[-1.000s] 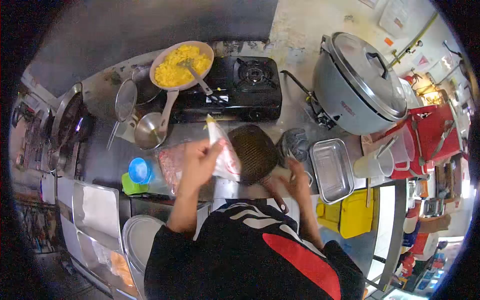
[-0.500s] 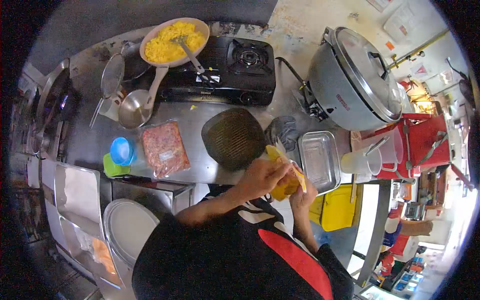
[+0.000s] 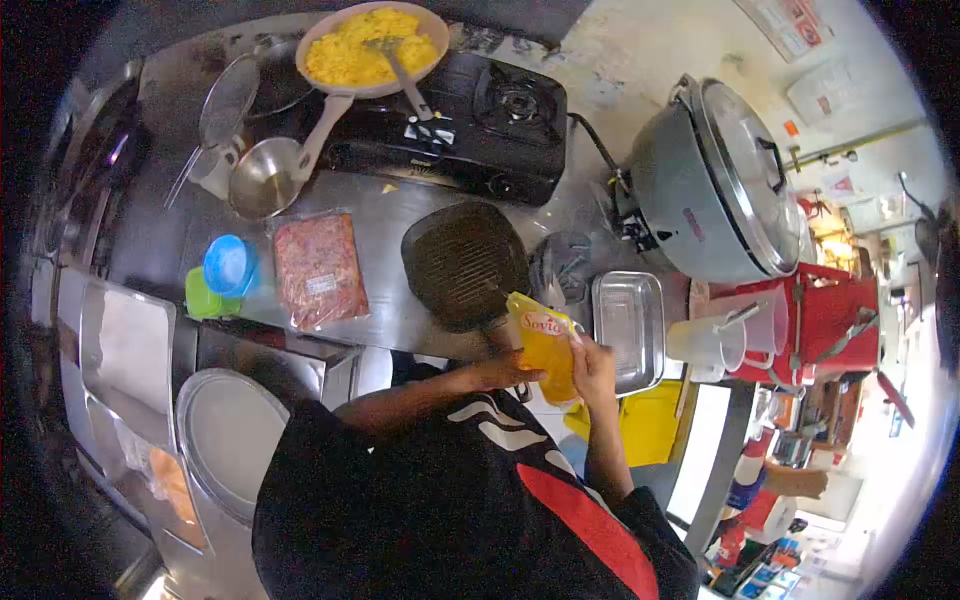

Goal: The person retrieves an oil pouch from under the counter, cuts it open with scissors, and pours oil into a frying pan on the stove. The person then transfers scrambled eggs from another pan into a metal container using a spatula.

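My right hand (image 3: 594, 370) is closed round the side of a yellow cooking oil pouch (image 3: 548, 352) marked "Sovia". The pouch's top corner leans over the near right edge of a dark, ridged grill pan (image 3: 462, 265) on the steel counter. Whether oil is flowing from it, I cannot make out. My left hand (image 3: 503, 371) is wrapped over the pan's handle, just left of the pouch. A black loop at the handle's end shows beneath my fingers. Right of the pouch lies a metal tray (image 3: 630, 325).
Behind sit a gas stove (image 3: 450, 130) and a frying pan (image 3: 338, 95) of yellow food with a spatula. Packed minced meat (image 3: 318, 270), a blue bowl (image 3: 229, 266) and a small saucepan (image 3: 264, 178) are at left. A big rice cooker (image 3: 680, 190) and plastic jugs (image 3: 715, 340) stand right.
My left hand has left the pouch's top and moved down-left onto the grill pan's handle. My right hand has turned the pouch, label showing, its corner now toward the pan. The view has shifted slightly.
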The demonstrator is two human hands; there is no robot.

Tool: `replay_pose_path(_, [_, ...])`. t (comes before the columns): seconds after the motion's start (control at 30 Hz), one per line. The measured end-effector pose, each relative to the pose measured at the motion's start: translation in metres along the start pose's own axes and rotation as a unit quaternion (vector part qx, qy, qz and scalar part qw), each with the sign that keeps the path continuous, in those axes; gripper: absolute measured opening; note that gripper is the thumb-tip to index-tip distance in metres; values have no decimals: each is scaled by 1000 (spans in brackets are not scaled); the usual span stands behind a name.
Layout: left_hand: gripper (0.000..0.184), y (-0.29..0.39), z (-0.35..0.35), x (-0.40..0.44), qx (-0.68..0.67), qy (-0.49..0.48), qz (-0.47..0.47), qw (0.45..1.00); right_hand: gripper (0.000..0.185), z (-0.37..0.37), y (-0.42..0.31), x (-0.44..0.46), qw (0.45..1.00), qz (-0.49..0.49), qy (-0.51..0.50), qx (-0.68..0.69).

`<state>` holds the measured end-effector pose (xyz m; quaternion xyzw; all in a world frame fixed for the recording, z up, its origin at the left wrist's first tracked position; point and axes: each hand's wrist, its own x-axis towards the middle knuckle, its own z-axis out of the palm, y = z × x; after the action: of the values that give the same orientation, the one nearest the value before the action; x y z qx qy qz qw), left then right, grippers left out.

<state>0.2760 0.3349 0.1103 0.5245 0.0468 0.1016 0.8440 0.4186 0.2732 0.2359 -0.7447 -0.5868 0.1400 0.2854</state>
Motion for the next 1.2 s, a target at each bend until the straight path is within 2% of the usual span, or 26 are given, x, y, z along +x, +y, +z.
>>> replay_pose_path(0.03, [51, 8, 1, -2, -27, 7, 8, 1000, 21, 7, 6, 6, 1000, -11, -6, -6])
replay_pose_path(0.1, [49, -14, -3, 2, -93, 9, -49, 994, 22, 18, 14, 14, 999, -29, -17, -19])
replay_pose_path(0.2, [50, -38, -3, 5, -176, 30, -97, 979, 22, 22, 8, 22, 997, 25, -65, -14])
replay_pose_path(0.23, [50, -36, -3, 4, -200, 38, -108, 973, 23, 24, 6, 25, 998, 13, -61, -20])
replay_pose_path(0.33, [54, -29, -1, 2, -221, 39, -137, 965, 23, 28, 0, 31, 997, 3, -64, -33])
replay_pose_path(0.43, [63, -32, -4, 2, -197, 8, -126, 972, 24, 27, -9, 36, 996, 15, -77, -37])
replay_pose_path(0.5, [63, -35, -5, 4, -194, -1, -124, 973, 26, 31, -3, 35, 997, -11, -67, -45])
replay_pose_path(0.67, [54, -47, -6, 8, -197, -8, -115, 974, 24, 30, -4, 34, 997, 10, -63, -45])
replay_pose_path(0.93, [58, -45, -5, 11, -185, -62, -130, 972, 27, 27, -2, 32, 998, 8, -43, -45])
replay_pose_path(1.0, [56, -16, -3, 3, -116, -77, -107, 985, 26, 25, -1, 31, 997, 25, -51, -53])
replay_pose_path(1.07, [51, -16, -4, 4, -104, -77, -120, 984, 26, 22, -3, 32, 998, 8, -41, -53])
replay_pose_path(1.13, [43, -38, -4, 13, -150, -64, -169, 972, 25, 20, -5, 31, 997, 10, -43, -65])
replay_pose_path(1.2, [48, -43, 2, 14, -158, -31, -126, 979, 24, 18, -7, 31, 994, 31, -56, -89])
